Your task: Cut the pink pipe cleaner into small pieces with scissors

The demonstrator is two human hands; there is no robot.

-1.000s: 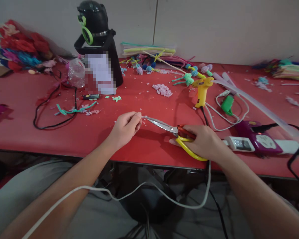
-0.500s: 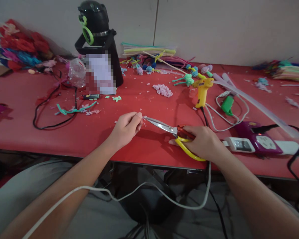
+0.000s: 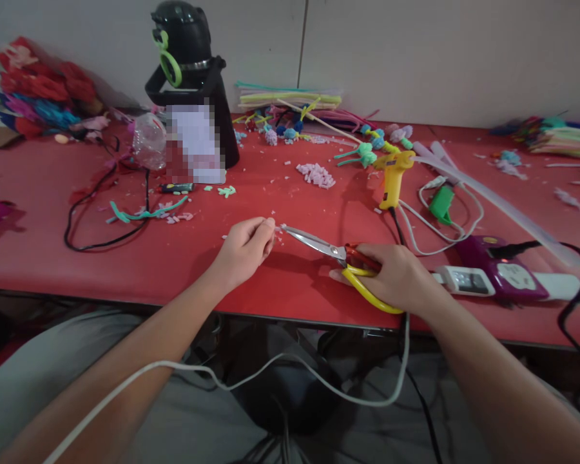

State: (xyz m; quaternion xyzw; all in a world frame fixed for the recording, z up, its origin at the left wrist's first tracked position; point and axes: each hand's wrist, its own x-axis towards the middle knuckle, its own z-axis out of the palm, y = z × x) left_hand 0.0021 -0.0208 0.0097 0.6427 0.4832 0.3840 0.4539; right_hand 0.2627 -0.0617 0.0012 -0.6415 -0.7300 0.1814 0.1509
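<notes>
I'm grasping scissors (image 3: 319, 245) with the right hand (image 3: 397, 274) and pinching a small pale piece (image 3: 283, 227) with the left hand (image 3: 249, 243); pink bits (image 3: 316, 175) are lying farther off.

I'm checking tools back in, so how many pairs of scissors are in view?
1: the red-and-yellow-handled scissors, held in the right hand, tips pointing toward the left hand. Others could be hidden behind things.

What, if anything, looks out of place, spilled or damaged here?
The white cable hangs in a loose loop below the red table's front edge, where it might snag. Pale bits are scattered near the left fingers, apart from the pink pile, so they look stray. I see no damage.
</notes>
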